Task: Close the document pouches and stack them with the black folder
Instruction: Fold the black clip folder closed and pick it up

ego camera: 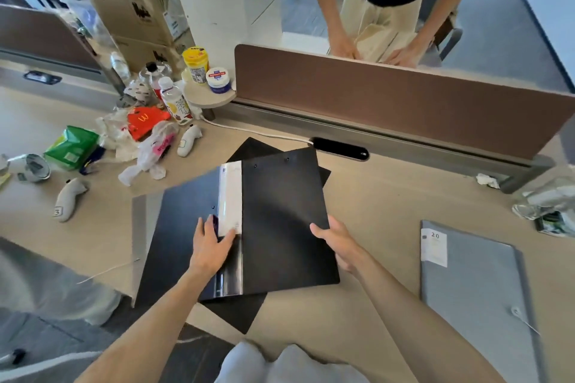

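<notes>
A black folder (pixel 280 221) lies in the middle of the desk, with a white label strip down its spine. My left hand (pixel 209 242) presses on the spine near its lower part, fingers spread. My right hand (pixel 337 241) grips the folder's right edge. Under the folder lies another flat black sheet or folder (pixel 236 314), turned at an angle. A grey document pouch (pixel 143 227) shows at the left, partly covered by the black folder. A second grey pouch (pixel 476 286) with a white label and a string tie lies apart at the right.
Bottles, wrappers, a green packet (pixel 71 146) and two white controllers (pixel 70 199) crowd the desk's left and back left. A brown divider (pixel 404 96) runs along the back, with another person behind it. A clear plastic bag (pixel 547 199) sits at the far right.
</notes>
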A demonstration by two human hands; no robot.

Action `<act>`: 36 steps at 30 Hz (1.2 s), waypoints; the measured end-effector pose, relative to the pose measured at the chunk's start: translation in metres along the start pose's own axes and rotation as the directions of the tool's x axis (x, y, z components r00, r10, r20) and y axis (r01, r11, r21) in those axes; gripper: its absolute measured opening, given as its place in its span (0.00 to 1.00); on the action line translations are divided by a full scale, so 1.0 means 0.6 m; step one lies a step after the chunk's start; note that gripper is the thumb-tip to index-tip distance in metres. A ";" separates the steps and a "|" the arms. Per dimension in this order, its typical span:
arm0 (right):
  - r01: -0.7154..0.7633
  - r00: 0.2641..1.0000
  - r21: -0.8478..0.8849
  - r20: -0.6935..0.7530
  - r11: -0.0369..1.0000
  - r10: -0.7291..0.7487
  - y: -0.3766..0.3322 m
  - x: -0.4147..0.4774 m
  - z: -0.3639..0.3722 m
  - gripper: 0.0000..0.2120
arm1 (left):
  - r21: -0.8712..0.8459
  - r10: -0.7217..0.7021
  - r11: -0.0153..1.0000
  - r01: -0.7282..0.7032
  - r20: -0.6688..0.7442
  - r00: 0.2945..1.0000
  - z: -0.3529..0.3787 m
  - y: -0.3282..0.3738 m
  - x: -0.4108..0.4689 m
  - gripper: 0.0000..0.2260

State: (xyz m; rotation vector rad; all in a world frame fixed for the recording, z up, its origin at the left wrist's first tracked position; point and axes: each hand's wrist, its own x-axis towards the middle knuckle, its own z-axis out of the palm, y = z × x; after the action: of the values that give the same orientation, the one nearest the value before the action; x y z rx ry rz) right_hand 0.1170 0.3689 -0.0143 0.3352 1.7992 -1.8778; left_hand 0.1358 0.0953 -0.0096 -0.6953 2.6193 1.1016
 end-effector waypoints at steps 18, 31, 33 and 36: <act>0.111 0.994 -0.139 0.037 0.984 -0.107 -0.070 -0.024 -0.053 0.33 | -0.693 0.014 0.720 -0.018 -0.011 1.000 -0.022 0.128 -0.103 0.14; -0.324 0.827 -0.144 -0.523 0.935 0.206 0.056 -0.062 -0.102 0.32 | -0.239 0.097 0.971 0.013 0.442 0.892 0.163 0.108 0.008 0.20; -0.370 0.778 -0.174 -0.595 0.913 0.202 0.076 -0.078 -0.113 0.30 | -0.162 0.080 0.987 0.007 0.526 0.847 0.188 0.104 0.018 0.22; -0.389 0.686 -0.194 -0.713 0.901 0.143 0.093 -0.109 -0.124 0.21 | -0.077 0.096 0.995 -0.063 0.577 0.811 0.216 0.105 0.027 0.26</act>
State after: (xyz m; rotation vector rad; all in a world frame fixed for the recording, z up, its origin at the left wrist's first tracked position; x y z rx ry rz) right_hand 0.1880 0.4553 -0.0353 1.2361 2.3233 -1.2652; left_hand 0.0922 0.2212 -0.0671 -0.1974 2.1056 1.1814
